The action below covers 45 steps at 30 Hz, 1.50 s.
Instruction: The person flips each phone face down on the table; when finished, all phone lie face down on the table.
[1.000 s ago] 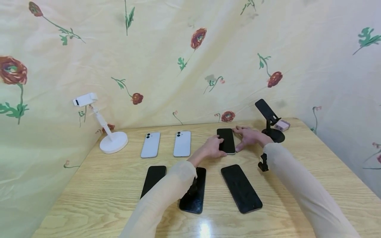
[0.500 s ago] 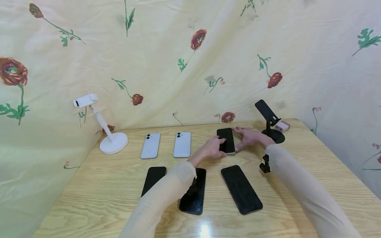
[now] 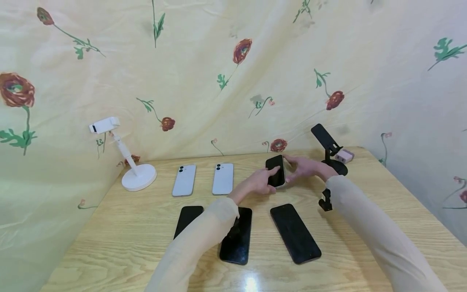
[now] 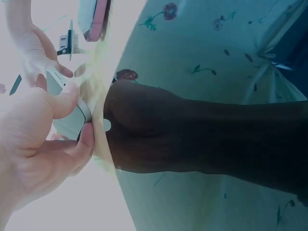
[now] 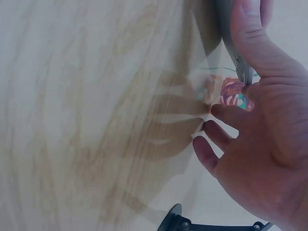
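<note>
A floral cloth (image 3: pixel 204 77) hangs behind a wooden table (image 3: pixel 120 243). Near the back, beside a black stand (image 3: pixel 323 136), a person's right hand (image 3: pixel 304 167) pinches a phone (image 3: pixel 279 178), other fingers loosely bent; the half-curled left hand (image 3: pixel 260 181) grips its other side. The phone, screen dark, tilts between both hands.

The worktop (image 3: pixel 109 227) is brightly lit, glare (image 3: pixel 251 282) is reflected toward its near edge, the left-wrist view is partly washed out, and soft shadows (image 5: pixel 168 127) are cast in the dimmer right-wrist view.

Both hands (image 4: pixel 31 137) (image 4: pixel 37 52) hold a phone (image 4: pixel 72 123) between their fingers.
</note>
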Each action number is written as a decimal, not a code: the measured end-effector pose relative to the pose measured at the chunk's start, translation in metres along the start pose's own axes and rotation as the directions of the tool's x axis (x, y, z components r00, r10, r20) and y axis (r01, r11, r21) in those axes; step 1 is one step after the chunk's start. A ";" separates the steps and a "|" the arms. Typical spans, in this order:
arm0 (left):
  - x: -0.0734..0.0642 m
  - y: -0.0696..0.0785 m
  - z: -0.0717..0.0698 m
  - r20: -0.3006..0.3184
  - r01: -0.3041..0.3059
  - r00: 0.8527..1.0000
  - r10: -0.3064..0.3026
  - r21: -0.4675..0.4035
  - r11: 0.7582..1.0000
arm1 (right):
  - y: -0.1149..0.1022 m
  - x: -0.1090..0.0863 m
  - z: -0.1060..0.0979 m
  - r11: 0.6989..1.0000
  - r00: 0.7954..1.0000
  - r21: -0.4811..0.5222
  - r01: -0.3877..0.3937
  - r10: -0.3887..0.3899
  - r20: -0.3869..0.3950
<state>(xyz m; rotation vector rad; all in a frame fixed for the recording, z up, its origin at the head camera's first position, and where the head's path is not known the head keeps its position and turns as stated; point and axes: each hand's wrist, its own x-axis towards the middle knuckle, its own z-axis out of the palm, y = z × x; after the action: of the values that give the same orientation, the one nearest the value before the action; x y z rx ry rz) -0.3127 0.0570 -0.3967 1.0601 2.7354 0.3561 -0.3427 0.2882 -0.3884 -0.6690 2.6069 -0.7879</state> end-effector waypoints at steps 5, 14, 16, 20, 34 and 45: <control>-0.002 -0.002 0.000 -0.009 -0.024 1.000 0.023 -0.034 0.999 | -0.007 0.003 -0.001 0.999 1.000 0.031 0.014 -0.015 0.023; -0.003 -0.006 -0.003 -0.004 -0.061 0.998 0.061 -0.093 0.994 | -0.019 0.007 -0.007 0.999 0.997 0.024 0.041 -0.043 0.066; -0.003 -0.007 -0.003 -0.002 -0.069 0.998 0.069 -0.110 0.992 | -0.019 0.008 -0.008 0.998 0.996 0.028 0.048 -0.050 0.068; -0.005 -0.009 -0.005 0.001 -0.078 0.997 0.079 -0.139 0.987 | -0.021 0.009 -0.009 0.998 0.996 0.047 0.046 -0.050 0.078; -0.009 -0.015 -0.006 -0.033 -0.070 0.997 0.065 -0.210 0.975 | -0.034 0.012 -0.010 0.998 0.994 0.041 0.038 -0.042 0.097; -0.016 -0.016 -0.007 -0.104 -0.102 0.991 0.079 -0.249 0.963 | -0.038 0.017 -0.006 0.999 0.998 0.008 0.053 -0.053 0.039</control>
<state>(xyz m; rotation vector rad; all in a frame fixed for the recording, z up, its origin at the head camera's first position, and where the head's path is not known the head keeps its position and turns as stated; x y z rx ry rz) -0.3127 0.0337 -0.3932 1.1248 2.6317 0.7662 -0.3464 0.2545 -0.3646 -0.7468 2.5600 -0.7907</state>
